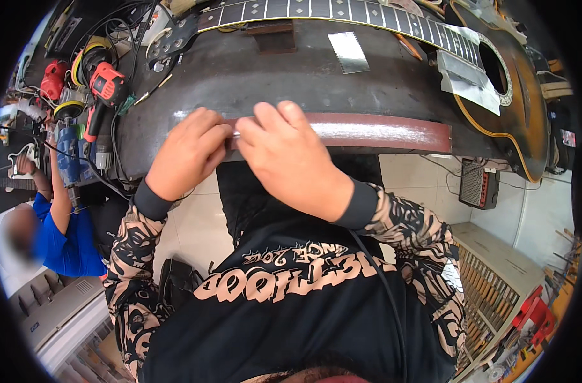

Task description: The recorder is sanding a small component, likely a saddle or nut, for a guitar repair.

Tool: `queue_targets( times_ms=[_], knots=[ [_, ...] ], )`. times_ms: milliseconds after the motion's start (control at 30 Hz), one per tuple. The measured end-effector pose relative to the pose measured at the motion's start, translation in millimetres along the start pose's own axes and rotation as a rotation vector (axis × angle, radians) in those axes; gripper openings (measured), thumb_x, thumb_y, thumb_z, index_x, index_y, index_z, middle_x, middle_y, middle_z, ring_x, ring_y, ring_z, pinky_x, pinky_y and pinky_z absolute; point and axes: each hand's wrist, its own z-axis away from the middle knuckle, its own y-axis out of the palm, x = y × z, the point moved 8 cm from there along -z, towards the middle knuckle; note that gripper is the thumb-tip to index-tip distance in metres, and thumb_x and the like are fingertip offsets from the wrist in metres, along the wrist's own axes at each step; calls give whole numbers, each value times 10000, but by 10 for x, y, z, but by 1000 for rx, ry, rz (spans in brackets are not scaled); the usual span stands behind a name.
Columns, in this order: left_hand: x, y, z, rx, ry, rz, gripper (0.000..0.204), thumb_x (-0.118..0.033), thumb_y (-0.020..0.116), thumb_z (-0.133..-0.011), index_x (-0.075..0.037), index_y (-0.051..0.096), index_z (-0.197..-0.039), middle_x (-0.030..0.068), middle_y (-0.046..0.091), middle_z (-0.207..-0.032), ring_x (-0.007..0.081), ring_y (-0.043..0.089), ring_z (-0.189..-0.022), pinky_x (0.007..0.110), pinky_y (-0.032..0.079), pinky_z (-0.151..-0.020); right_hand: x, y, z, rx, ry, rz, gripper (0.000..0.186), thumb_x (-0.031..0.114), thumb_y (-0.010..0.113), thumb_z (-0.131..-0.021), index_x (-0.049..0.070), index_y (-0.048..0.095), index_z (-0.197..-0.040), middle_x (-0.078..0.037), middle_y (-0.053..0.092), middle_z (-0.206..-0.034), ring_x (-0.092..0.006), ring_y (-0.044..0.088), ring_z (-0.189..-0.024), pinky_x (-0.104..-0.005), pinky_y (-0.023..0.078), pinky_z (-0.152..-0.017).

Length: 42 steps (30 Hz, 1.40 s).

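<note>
A long reddish-brown strip [393, 132] with a whitish sheen lies along the near edge of the dark workbench [240, 76]. Over its left end my left hand [189, 153] is closed, thumb and fingertips pinched together. Close beside it, my right hand [291, 159] rests on the strip with its fingers curled in. A small silvery glint shows between the two sets of fingertips; what they pinch is mostly hidden. Beyond my hands a guitar [527, 121] lies across the bench, its fretted neck running left and a silver sheet [472, 83] covering part of its top.
A toothed metal plate [349, 52] and an orange pencil [409, 48] lie mid-bench. Under the neck stands a dark block [273, 38]. Red power tools [107, 83] and cables crowd the left. Another person in a blue shirt [74, 236] works at far left. A small amplifier [479, 185] stands right.
</note>
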Motion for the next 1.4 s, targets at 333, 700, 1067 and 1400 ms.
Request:
queue_targets(
  times_ms=[333, 700, 1067, 1400],
  knots=[
    [-1297, 772, -1612, -110, 199, 93, 296, 7, 826, -837, -17, 681, -1094, 150, 652, -1100, 389, 667, -1048, 498, 589, -916, -1118, -1032, 1409, 24, 439, 146, 292, 97, 757, -935, 53, 804, -1220, -46, 713, -1239, -294, 632, -1197, -478, 513, -1021],
    [-1532, 937, -1966, -159, 190, 158, 183, 3, 801, -865, -22, 683, -1003, 144, 656, -1011, 395, 681, -997, 498, 599, -909, -1246, -1144, 1719, -2, 498, 146, 409, 57, 760, -933, 22, 796, -1339, -70, 739, -1372, -321, 645, -1285, -509, 523, -1103],
    [-1144, 681, -1471, -114, 157, 108, 227, -13, 820, -838, -18, 679, -1015, 163, 665, -1052, 396, 687, -1041, 506, 603, -928, -899, -772, 1276, 36, 466, 49, 461, 32, 731, -892, 2, 781, -1349, -130, 738, -1374, -352, 673, -1243, -488, 541, -1026],
    [-285, 135, -456, 0, -5, 39, 345, 46, 806, -849, -15, 745, -1183, 157, 703, -1136, 410, 696, -1047, 505, 598, -904, -133, -104, 392, 44, 271, -131, 383, 198, 666, -967, -18, 766, -1267, -113, 711, -1317, -275, 639, -1207, -415, 513, -997]
  ],
)
